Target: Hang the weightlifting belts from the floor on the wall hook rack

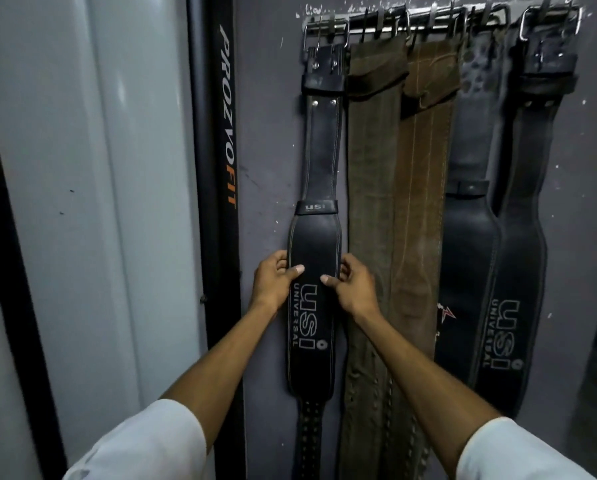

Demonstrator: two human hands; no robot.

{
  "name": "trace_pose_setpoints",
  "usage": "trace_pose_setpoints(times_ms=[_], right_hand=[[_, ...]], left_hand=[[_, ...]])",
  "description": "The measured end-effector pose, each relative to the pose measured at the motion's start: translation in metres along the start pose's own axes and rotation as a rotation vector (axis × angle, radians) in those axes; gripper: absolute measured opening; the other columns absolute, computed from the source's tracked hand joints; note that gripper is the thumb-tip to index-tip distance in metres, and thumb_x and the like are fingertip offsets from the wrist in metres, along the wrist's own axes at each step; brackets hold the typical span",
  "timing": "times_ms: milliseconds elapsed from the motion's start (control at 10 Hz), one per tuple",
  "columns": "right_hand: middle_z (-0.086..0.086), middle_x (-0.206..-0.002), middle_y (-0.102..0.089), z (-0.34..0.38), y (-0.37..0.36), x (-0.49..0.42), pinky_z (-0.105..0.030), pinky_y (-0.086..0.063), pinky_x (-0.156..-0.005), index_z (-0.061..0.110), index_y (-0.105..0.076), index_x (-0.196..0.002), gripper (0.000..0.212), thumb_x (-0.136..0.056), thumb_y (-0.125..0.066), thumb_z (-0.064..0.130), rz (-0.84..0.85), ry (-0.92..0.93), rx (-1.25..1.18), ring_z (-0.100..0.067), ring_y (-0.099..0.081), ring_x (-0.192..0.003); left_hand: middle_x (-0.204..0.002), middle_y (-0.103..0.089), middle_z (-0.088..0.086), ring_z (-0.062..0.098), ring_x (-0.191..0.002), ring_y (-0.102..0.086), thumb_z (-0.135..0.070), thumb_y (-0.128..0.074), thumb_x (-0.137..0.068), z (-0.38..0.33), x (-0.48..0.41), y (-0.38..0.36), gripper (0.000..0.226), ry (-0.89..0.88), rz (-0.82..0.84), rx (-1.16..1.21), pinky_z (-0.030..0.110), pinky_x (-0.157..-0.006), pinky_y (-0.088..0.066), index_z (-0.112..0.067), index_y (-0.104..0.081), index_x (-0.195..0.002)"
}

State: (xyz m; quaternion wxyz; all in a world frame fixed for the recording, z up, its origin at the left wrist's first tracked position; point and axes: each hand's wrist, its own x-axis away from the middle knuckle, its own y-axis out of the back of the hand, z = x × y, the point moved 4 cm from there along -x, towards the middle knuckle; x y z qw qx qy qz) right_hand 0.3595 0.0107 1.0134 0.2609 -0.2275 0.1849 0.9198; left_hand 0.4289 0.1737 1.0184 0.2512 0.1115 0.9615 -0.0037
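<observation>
A black leather belt (319, 168) printed "USI UNIVERSAL" hangs by its buckle from the leftmost hook of the metal wall hook rack (425, 20). My left hand (274, 284) grips the belt's left edge at its wide part, thumb across the front. My right hand (354, 285) grips the right edge at the same height, thumb on the front. To the right hang an olive belt (369, 188), a brown suede belt (420, 188) and two black belts (470, 271), the outer one (522, 306) also marked "USI".
The grey wall (265, 150) carries the rack at the top. A black upright (217, 168) lettered "PROZVOFIT" stands just left of the belts, with pale panels (82, 202) beyond it. The floor is out of view.
</observation>
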Motion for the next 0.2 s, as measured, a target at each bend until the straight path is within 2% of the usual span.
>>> trace_pose_setpoints(times_ms=[100,200], right_hand=[[0.002,-0.108,-0.073,-0.008,0.005,0.017,-0.033,-0.059,-0.096,0.011,-0.062,-0.125,0.046,-0.083,-0.078,0.001,0.016,-0.057,0.089,-0.010,-0.071,-0.099],[0.001,-0.111,-0.070,-0.015,0.019,0.051,-0.035,-0.057,-0.099,0.011,-0.059,-0.127,0.050,-0.083,-0.080,0.005,0.048,-0.072,0.154,-0.012,-0.070,-0.104]], left_hand=[[-0.102,-0.072,0.002,0.011,-0.087,-0.070,-0.003,-0.075,-0.082,0.002,0.008,0.000,0.032,0.020,-0.038,-0.017,0.014,-0.072,-0.055,-0.016,-0.061,-0.107],[-0.108,-0.067,0.001,0.013,-0.097,-0.067,-0.008,-0.081,-0.077,0.003,0.037,0.006,0.048,0.007,-0.067,-0.059,0.020,-0.083,-0.054,-0.015,-0.057,-0.118]])
